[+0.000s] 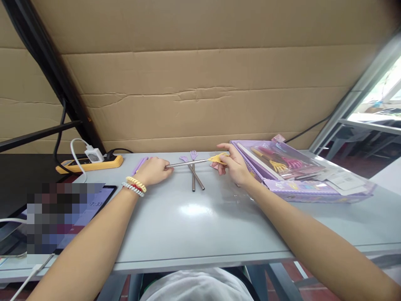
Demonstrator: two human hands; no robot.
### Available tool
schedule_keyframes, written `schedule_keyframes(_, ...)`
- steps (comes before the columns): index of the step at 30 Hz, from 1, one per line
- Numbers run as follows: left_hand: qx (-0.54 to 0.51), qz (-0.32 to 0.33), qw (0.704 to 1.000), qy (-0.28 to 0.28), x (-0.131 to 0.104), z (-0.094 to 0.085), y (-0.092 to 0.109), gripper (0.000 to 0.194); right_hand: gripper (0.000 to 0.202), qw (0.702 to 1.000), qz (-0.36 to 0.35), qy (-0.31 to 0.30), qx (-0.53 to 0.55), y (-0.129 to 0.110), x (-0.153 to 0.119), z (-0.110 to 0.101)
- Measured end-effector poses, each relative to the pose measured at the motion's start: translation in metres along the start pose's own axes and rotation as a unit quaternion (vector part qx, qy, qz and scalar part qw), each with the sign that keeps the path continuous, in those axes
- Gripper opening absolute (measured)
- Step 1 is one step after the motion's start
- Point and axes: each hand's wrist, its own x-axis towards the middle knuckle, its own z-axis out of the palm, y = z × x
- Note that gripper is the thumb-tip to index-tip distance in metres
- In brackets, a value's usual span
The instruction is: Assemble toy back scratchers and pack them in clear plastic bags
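Head view: yellow-tipped rod (188,163) spans left hand (154,170) to right hand (235,166), each gripping an end

Left hand (153,170): bare; wrist carries one pale-yellow twisted bracelet (137,182), one slim red band (135,186), one silver-grey twisted bracelet (133,189). Right hand (237,168): bare. Forearms (106,234): uncovered. Garment (197,286): white, softly creased cloth.
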Motion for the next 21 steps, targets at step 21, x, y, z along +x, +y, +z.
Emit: schedule_keyframes(21, 0.019, -0.009, 1.000, -0.013, 0.000, -0.004, 0.004, 0.033, 0.027, 0.983, 0.144, 0.000, 0.110, -0.008, 0.003, 0.011)
